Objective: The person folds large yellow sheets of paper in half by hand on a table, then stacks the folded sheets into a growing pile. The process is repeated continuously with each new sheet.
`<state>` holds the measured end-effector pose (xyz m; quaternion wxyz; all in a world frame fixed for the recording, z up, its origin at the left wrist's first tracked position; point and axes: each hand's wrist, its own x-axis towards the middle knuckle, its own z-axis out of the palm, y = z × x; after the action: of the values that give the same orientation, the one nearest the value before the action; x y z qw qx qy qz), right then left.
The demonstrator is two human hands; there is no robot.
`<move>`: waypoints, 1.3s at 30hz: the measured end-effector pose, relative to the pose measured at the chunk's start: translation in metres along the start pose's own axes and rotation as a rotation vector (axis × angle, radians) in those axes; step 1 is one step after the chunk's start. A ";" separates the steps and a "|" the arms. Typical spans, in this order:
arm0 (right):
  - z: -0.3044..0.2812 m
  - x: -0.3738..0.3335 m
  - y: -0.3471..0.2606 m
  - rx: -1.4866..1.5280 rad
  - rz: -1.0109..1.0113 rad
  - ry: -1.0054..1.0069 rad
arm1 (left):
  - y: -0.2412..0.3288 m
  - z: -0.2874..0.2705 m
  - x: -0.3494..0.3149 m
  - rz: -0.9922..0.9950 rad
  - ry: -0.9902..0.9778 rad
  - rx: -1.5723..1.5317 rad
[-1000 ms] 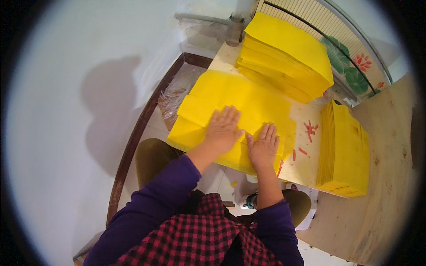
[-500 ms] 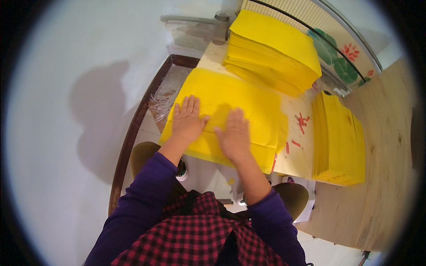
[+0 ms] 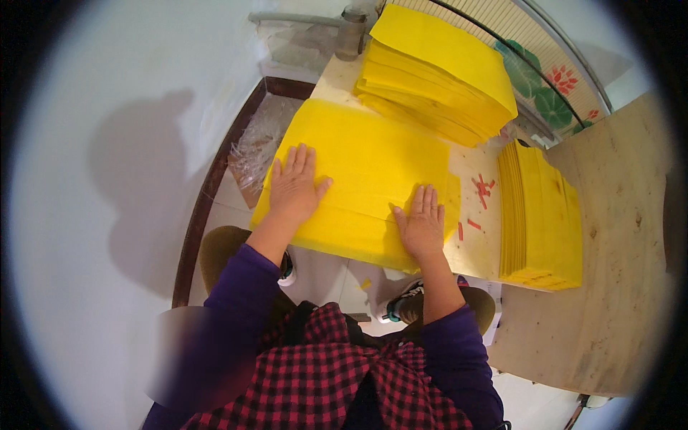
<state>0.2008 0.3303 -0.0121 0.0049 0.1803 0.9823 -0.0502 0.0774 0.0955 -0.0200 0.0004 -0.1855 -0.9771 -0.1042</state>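
A wide yellow felt-like sheet (image 3: 358, 154) lies on the low table, with yellow layers beneath it showing at the right edge. Flat on its left part rests my left hand (image 3: 295, 190), fingers stretched out and thumb apart. My right hand (image 3: 423, 223) presses flat near the sheet's right front corner, palm down. Neither hand grasps anything. A faint crease crosses the sheet between them. Behind it stands a tall pile of folded yellow sheets (image 3: 437, 79). Another yellow stack (image 3: 541, 222) sits at the table's right end.
Small red strips (image 3: 482, 190) lie scattered on the pale tabletop (image 3: 486, 254) between sheet and right stack. Clear crinkled plastic (image 3: 261, 140) is at the left by the dark skirting (image 3: 204, 208). A large wooden board (image 3: 609, 287) stands at the right. A cylindrical container (image 3: 350, 34) is at the back.
My right hand has slid rightward from the sheet's middle to its right front part. The raised folded layer at the front right now lies flatter. My left hand stays on the left part.
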 end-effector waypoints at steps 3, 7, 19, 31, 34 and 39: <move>-0.001 -0.002 0.011 -0.044 0.045 -0.024 | -0.014 -0.004 0.001 -0.041 -0.019 -0.024; -0.002 -0.003 0.014 -0.052 0.051 -0.005 | -0.041 -0.017 -0.001 -0.159 -0.091 -0.075; 0.006 -0.011 -0.042 0.100 -0.188 0.031 | 0.045 0.005 -0.026 0.340 0.044 -0.116; -0.024 -0.047 0.017 0.326 -0.083 0.179 | -0.053 -0.025 -0.016 -0.046 0.124 -0.038; -0.028 -0.071 0.012 1.144 0.117 0.030 | -0.063 -0.040 -0.034 -0.051 0.106 -0.409; -0.029 -0.084 0.002 2.149 0.565 -0.068 | -0.048 -0.043 -0.063 -0.584 -0.147 -1.737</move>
<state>0.2807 0.3054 0.0190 -0.1157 0.3064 0.3506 -0.8774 0.1166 0.0202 0.0096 -0.2274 0.1275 -0.5613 -0.7855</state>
